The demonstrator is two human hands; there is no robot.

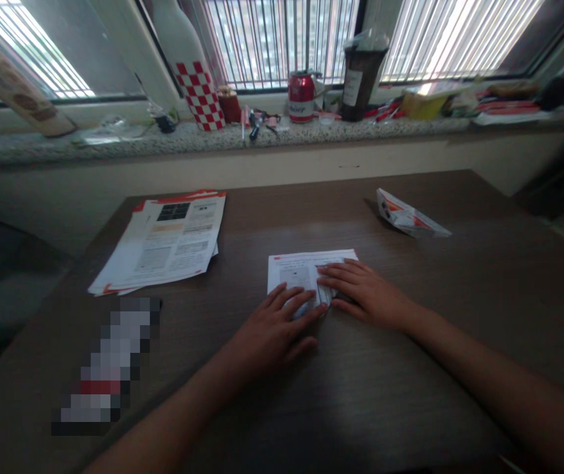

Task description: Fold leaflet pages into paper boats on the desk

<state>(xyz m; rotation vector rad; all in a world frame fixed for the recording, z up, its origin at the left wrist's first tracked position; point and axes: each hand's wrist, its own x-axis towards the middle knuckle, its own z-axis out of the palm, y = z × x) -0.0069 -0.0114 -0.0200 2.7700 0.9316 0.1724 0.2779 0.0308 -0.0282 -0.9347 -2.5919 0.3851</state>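
Observation:
A printed sheet of paper [289,268], folded smaller than the loose sheets, lies in the middle of the brown table [242,421]. My left hand [282,322] rests on its near left part with fingers stretched out. On its right side, my right hand [368,289] lies flat with fingers extended over the print. The two hands nearly meet at the paper's near edge, which they partly hide. Farther back on the right stands a folded paper piece [410,217] with red and orange print, its flaps raised.
A stack of printed sheets [173,243] lies at the table's back left. A pixelated, phone-like object [108,362] lies in front of it. On the windowsill [128,148] stand a checkered white bottle [197,92], a red can [301,99] and a dark drink cup [360,79].

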